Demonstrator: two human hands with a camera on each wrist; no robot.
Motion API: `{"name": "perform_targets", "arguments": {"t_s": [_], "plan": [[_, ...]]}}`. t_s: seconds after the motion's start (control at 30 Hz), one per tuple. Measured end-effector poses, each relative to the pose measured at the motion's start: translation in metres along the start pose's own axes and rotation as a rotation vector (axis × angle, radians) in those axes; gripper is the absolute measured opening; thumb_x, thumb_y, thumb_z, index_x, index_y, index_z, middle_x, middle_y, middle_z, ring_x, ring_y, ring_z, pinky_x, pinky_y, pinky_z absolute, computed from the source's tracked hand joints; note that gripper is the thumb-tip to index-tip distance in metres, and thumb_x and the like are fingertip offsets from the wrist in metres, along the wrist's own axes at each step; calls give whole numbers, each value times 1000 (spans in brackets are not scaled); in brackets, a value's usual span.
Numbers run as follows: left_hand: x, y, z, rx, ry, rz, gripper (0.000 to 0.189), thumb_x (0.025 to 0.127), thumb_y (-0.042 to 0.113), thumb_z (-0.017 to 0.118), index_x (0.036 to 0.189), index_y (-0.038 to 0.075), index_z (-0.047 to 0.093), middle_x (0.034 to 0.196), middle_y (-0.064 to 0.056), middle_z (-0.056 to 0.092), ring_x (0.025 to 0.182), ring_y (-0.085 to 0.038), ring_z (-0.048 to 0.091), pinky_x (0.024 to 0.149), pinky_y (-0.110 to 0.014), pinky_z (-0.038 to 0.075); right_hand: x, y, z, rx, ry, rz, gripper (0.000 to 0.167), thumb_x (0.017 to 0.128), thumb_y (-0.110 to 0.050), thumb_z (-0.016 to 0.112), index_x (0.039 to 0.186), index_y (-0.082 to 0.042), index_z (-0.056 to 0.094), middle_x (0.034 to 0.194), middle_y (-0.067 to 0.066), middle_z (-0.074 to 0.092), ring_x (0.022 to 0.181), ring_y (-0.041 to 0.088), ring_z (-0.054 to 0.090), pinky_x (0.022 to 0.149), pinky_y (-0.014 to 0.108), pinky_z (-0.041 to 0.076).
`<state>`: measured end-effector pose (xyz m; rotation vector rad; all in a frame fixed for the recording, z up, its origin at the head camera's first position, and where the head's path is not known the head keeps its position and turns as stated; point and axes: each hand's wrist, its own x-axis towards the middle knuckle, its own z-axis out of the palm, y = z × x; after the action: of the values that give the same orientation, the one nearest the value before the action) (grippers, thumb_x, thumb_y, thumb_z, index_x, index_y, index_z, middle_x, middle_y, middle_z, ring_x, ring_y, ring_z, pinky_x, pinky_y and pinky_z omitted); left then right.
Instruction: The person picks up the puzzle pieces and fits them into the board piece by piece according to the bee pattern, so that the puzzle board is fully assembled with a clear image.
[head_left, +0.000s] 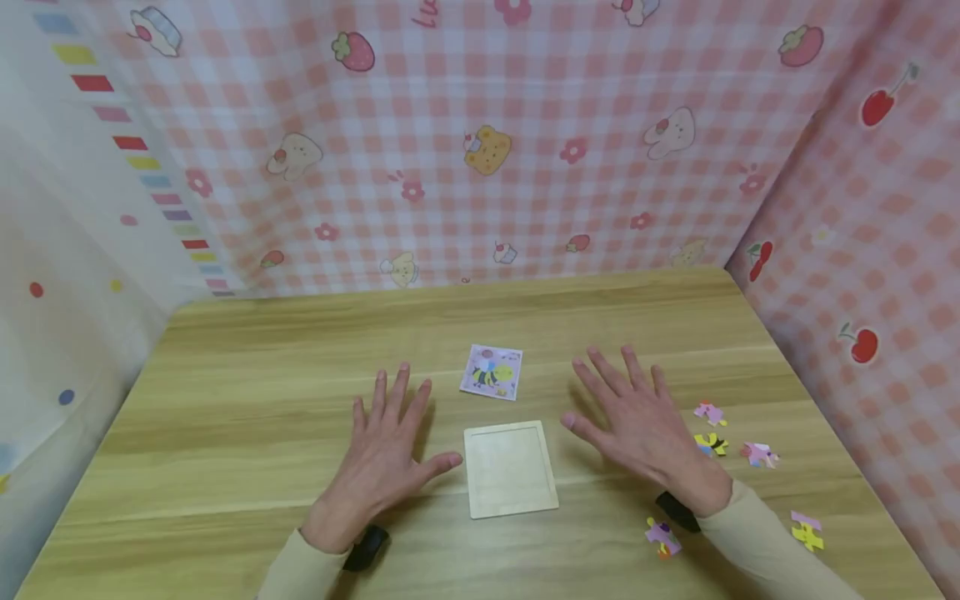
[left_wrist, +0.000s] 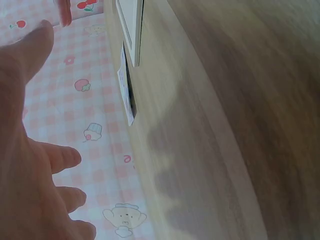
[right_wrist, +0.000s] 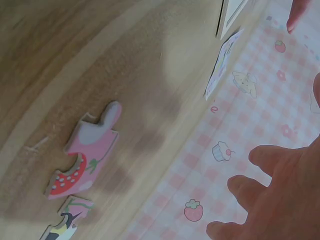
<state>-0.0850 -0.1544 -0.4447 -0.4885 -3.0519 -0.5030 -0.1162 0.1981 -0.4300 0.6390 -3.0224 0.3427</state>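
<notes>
My left hand (head_left: 386, 446) is held over the table with its fingers spread, its thumb tip close to the left edge of a square wooden puzzle tray (head_left: 512, 469). Bare wood shows inside the tray's raised rim. Opposite it, my right hand (head_left: 637, 421) also has its fingers spread and holds nothing. Beyond the tray lies a small square picture card (head_left: 491, 372) with a bee on it. Close by the right hand are several loose jigsaw pieces, among them a pink one with a red strawberry part (right_wrist: 92, 150) and a yellow and black one (head_left: 711, 444).
More jigsaw pieces lie toward the right, one pink and yellow (head_left: 807, 531), another purple (head_left: 663, 537) beside the right wrist. A pink checked curtain (head_left: 450, 167) borders the back of the wooden table (head_left: 225, 400); cloth also hangs at both sides.
</notes>
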Motion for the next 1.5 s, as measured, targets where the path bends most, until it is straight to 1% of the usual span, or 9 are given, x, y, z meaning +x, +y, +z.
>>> {"name": "perform_targets", "arguments": {"t_s": [0.27,0.47,0.6,0.83,0.93,1.03,1.2,1.33,1.5], "plan": [[-1,3,0,5,-14,18,105,86,73,65,163,9,31,172,-17,2,156,-45,-1,118,-73,8,-2,-3,1,4,1,-28,79,101,-66,48,162,-17,37,169,10,27,155,48,12,115,77,15],[0,5,1,15,-25,31,105,86,74,64,163,9,31,172,-16,4,156,-46,1,118,-72,9,-3,-7,4,5,-25,-63,78,101,-66,48,161,-17,38,169,7,28,155,47,15,116,76,17],[0,7,0,18,-28,52,104,87,74,64,162,10,32,172,-17,7,156,-47,3,118,-73,12,-4,-10,5,7,-42,-95,78,101,-67,47,161,-18,40,169,6,30,154,47,18,116,75,19],[0,13,-1,13,-74,72,105,86,75,63,163,10,32,172,-16,6,156,-45,0,118,-73,12,-7,-15,9,20,-69,-140,79,99,-70,47,158,-18,45,167,7,33,154,46,21,115,76,21],[1,15,0,15,-91,79,105,86,75,63,163,10,32,172,-16,7,156,-45,2,118,-72,12,-8,-17,11,23,-80,-158,80,99,-71,47,158,-18,45,167,7,33,154,45,20,116,75,20],[1,16,3,21,-101,92,105,86,76,64,163,11,32,172,-16,11,156,-44,5,118,-72,13,-8,-18,12,16,-102,-177,83,98,-75,43,158,-18,45,167,7,33,154,44,19,117,74,19],[-2,18,7,11,-125,121,105,86,73,66,163,10,32,172,-12,17,157,-40,13,119,-72,14,-8,-19,15,10,-144,-222,85,96,-78,42,158,-20,46,167,7,34,154,44,20,117,74,18],[-2,20,10,-1,-160,146,105,86,71,68,162,8,33,170,-11,24,156,-37,19,120,-70,16,-8,-19,16,15,-178,-247,87,94,-79,45,159,-21,44,167,6,34,155,43,20,117,73,19],[-2,22,12,-8,-205,185,105,85,70,71,160,5,36,168,-12,29,155,-36,25,120,-69,19,-7,-20,15,29,-216,-263,89,92,-76,55,159,-19,44,167,6,34,155,42,21,117,73,20]]}}
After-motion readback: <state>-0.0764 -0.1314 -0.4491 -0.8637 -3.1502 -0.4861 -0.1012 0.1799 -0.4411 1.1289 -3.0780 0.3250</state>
